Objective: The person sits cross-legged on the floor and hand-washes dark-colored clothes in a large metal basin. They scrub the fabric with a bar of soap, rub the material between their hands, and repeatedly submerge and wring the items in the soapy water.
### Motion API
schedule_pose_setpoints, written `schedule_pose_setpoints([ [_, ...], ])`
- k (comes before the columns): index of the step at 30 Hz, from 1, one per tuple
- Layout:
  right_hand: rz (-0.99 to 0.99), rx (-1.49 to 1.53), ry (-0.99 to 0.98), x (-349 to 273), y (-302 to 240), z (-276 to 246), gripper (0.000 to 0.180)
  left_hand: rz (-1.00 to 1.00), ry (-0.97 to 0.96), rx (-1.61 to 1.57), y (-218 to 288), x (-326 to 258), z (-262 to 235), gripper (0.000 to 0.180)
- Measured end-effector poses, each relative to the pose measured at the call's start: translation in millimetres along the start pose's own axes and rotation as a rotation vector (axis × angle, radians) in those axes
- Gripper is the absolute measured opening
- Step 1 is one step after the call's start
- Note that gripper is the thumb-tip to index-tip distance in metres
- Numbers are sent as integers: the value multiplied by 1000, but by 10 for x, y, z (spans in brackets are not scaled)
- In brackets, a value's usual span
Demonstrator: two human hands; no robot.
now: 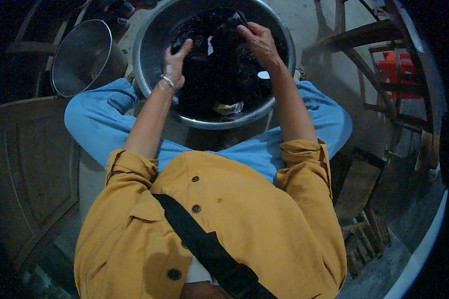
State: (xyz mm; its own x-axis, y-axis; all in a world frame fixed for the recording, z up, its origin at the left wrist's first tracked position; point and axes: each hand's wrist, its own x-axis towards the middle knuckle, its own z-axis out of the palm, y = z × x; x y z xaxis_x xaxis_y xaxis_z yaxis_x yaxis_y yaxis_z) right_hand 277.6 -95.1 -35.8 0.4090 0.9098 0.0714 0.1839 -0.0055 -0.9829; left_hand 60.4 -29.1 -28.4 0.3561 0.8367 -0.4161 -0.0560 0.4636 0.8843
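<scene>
bucket (85,57) left of basin (157,30)

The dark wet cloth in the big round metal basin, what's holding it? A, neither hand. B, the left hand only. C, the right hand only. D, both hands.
D: the left hand and the right hand both grip the dark wet cloth over the big round metal basin.

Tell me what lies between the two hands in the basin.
In the head view, the dark wet cloth spans the gap between the left hand and right hand, inside the metal basin.
</scene>
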Motion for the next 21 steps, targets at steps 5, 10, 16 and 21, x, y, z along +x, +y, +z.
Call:
schedule_pose_setpoints([
  [5, 89, 400, -325, -257, -216, 370, 24, -40, -305, 80, -141, -58, 155, 59],
  [10, 203, -579, -216, -157, 699, -391, 22, -133, 200, -160, -445, 549, -348, 60],
  [16, 389, -1134, -367, -670, 1627, -415, 54, -93, 837, -203, -54, 325, -357, 54],
  [21, 439, -873, -363, -669, 1710, -513, 45, 208, 788, -18, -202, 490, -515, 41],
])
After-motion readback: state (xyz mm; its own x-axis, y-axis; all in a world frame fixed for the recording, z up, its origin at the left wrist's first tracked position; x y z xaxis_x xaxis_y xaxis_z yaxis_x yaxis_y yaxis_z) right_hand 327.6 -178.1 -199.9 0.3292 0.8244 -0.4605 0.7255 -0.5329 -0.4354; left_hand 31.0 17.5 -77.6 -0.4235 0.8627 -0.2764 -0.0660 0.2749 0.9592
